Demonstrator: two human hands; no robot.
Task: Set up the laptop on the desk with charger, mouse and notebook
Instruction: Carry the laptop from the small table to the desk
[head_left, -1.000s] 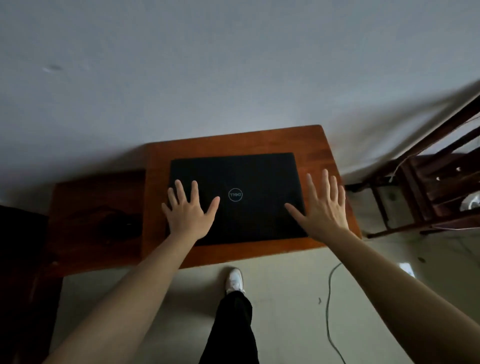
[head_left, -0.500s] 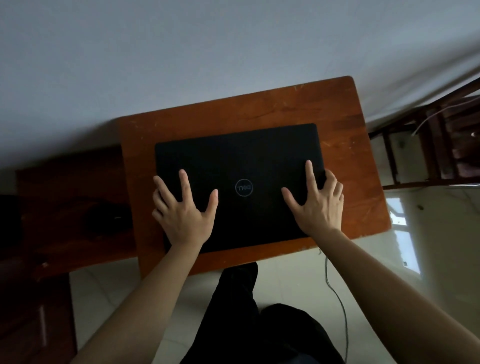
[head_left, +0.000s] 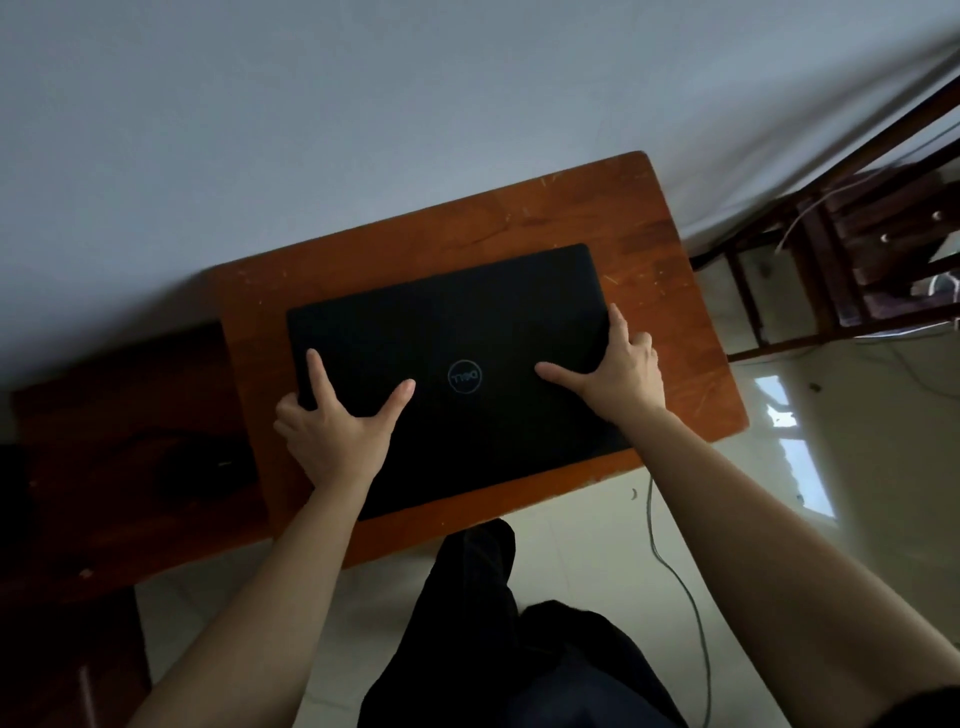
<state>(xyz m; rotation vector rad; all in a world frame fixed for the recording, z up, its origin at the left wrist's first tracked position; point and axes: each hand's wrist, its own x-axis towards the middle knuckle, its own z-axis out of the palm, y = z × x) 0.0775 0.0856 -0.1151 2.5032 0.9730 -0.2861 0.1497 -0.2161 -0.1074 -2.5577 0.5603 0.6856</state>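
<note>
Fingers of the left hand (head_left: 332, 431) are spread open on the closed laptop (head_left: 452, 374), near its left short edge; the index finger lies flat on the lid and the outer fingers curl over that edge, so they seem to grip it. On the other side, the right hand (head_left: 621, 371) is also open, its thumb pointing toward the logo in the middle of the laptop and its fingers reaching along the right short edge.

One laptop lies flat on the wooden tabletop (head_left: 675, 332), its long axis running left to right between the two hands, slightly tilted. Both hands are equally near it, each touching one end. I judge the next move is to shift or lift it by these two ends.

To the right of the laptop, one thin cable (head_left: 675, 577) runs on the floor. I see no mouse and no notebook clearly.
</note>
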